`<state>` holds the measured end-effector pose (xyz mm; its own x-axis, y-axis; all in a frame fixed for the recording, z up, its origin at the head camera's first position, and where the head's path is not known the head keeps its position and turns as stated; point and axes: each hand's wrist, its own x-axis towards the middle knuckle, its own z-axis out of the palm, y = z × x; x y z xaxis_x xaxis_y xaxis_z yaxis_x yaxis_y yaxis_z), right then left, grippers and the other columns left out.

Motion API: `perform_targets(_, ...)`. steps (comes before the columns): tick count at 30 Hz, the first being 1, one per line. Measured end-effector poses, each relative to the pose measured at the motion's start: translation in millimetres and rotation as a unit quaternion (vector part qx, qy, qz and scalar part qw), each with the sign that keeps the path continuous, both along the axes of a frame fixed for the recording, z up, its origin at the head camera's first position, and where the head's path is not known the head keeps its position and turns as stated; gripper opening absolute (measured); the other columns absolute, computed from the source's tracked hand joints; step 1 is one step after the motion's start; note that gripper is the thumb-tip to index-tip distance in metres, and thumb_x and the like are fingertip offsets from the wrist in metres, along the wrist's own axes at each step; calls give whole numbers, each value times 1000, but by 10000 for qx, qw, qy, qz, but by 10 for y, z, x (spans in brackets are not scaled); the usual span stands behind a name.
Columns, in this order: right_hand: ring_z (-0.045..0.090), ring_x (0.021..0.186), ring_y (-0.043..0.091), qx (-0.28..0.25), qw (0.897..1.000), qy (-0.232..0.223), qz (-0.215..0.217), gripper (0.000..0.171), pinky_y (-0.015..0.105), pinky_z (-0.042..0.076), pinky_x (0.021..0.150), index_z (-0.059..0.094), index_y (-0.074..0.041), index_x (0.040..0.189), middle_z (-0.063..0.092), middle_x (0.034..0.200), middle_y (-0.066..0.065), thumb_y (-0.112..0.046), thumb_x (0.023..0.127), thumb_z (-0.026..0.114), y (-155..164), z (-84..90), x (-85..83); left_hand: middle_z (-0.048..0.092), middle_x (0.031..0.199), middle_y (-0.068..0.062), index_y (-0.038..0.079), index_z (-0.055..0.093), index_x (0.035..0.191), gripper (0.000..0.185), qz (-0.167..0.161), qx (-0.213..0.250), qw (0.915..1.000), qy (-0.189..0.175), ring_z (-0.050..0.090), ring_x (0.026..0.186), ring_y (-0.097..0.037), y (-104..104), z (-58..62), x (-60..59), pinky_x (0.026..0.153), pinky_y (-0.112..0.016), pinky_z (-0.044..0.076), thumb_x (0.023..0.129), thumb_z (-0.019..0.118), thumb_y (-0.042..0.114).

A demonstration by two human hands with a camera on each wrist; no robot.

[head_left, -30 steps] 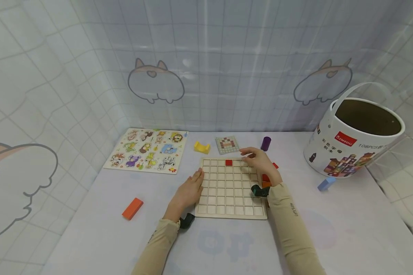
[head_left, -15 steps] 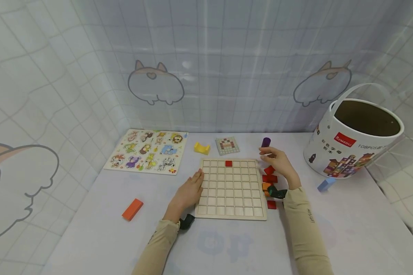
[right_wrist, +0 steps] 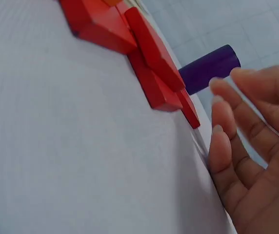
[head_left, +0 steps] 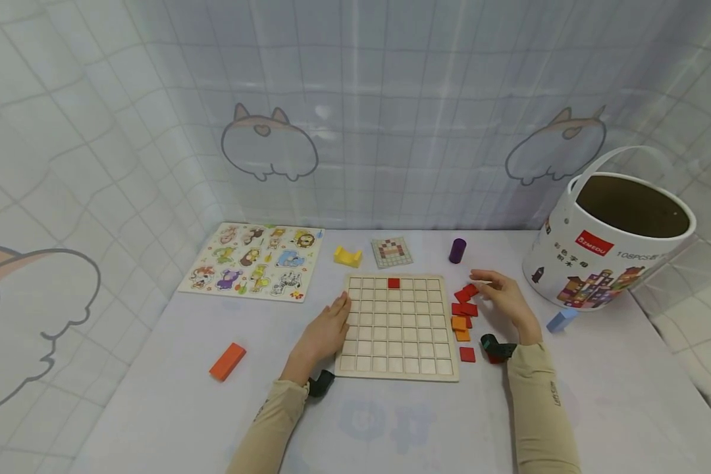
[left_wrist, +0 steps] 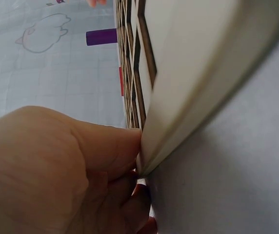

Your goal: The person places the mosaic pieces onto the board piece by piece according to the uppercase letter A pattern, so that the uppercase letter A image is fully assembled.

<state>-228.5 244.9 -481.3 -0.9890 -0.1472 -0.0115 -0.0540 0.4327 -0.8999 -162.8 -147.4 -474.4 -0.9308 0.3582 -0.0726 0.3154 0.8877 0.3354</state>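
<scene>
My left hand (head_left: 326, 329) rests along the left edge of a wooden grid board (head_left: 385, 376), fingertips at its rim. In the left wrist view, the thumb side of that hand (left_wrist: 56, 165) meets the board's corner. One red tile (head_left: 394, 283) sits in the top row of the grid. My right hand (head_left: 506, 299) is just right of the loose red tiles (head_left: 463, 296), with fingers loosely bent and nothing between them. The right wrist view has its fingertips apart from the red tiles (right_wrist: 154, 58), overlapping a purple cylinder (right_wrist: 210, 68).
Orange tiles (head_left: 459, 323) and another red tile (head_left: 467, 354) lie along the board's right side. Behind it are a pattern card (head_left: 392, 251) and a yellow block (head_left: 347, 257). An animal puzzle (head_left: 251, 262), an orange block (head_left: 228, 361), a blue block (head_left: 561, 320) and a white bucket (head_left: 545, 263) surround it.
My right hand has moved right, from over the board's top right corner, past the purple cylinder, to beside the loose red tiles. My left hand has stayed at the board's edge.
</scene>
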Motion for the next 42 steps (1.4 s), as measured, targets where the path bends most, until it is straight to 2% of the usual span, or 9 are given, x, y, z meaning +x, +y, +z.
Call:
perform_targets(5,52,109,18,346,9993,-142,99,38,25,43,93,53,-2,137,53,138,22,-16,101,49,4,-79,-7,23,160,-18,-6,28,149,56,-2,-11,10000,-51,27,147,-32,5,-22,0,121,-48,26,101,46,16)
perform_targets(7,49,109,25,549,9982,-200,101,38,29,40,93,53,-3,137,54,137,21,-14,100,51,-6,-95,-8,23,160,-18,-5,28,150,56,-18,-51,10000,-59,27,147,-31,5,-24,5,121,-47,26,101,46,17)
perform_targets(9,47,103,26,708,9971,-259,84,40,30,40,86,54,-4,136,56,129,20,-12,97,53,-18,-105,-6,23,160,-18,-5,28,150,56,-27,-52,10000,-49,27,147,-31,4,-21,11,121,-47,26,101,46,17)
perform_targets(11,47,92,24,930,9954,-243,36,41,26,40,75,55,-5,135,58,112,19,-10,95,56,-29,-110,-2,23,160,-18,-5,28,150,56,-51,-92,9999,-33,28,147,-31,1,-17,14,121,-47,27,101,47,17)
perform_targets(14,44,77,21,1111,9938,-76,-52,42,24,35,60,57,-5,133,52,88,13,-7,91,60,-42,-115,1,24,159,-19,-6,29,149,56,-122,-89,9999,-4,29,146,-33,-3,-17,14,120,-48,28,101,48,16)
perform_targets(16,43,72,20,1214,9925,94,-130,42,23,33,56,59,-5,131,48,80,11,-6,90,61,-48,-122,-1,24,159,-20,-7,28,149,57,-163,-123,9998,-12,29,146,-33,-4,-16,11,120,-48,28,101,48,16)
perform_targets(24,45,83,24,1225,9912,221,-450,41,23,39,63,58,-5,132,59,107,17,-10,91,63,-72,-167,-15,21,160,-19,-6,27,150,57,-175,-178,9996,-107,26,147,-33,-6,-6,-6,121,-48,26,101,47,16)
perform_targets(34,46,84,22,1044,9922,-108,-674,40,22,42,61,57,-9,133,58,112,15,-15,94,62,-78,-159,-21,21,160,-18,-6,26,150,58,-89,-124,9997,-198,25,148,-33,7,44,-6,122,-48,25,101,47,15)
perform_targets(42,48,92,25,927,9934,-130,-660,39,23,42,70,57,-9,134,59,117,18,-18,96,59,-63,-132,-15,21,160,-19,-7,27,149,57,-90,-73,9998,-158,25,148,-33,-3,17,-9,122,-48,24,101,46,15)
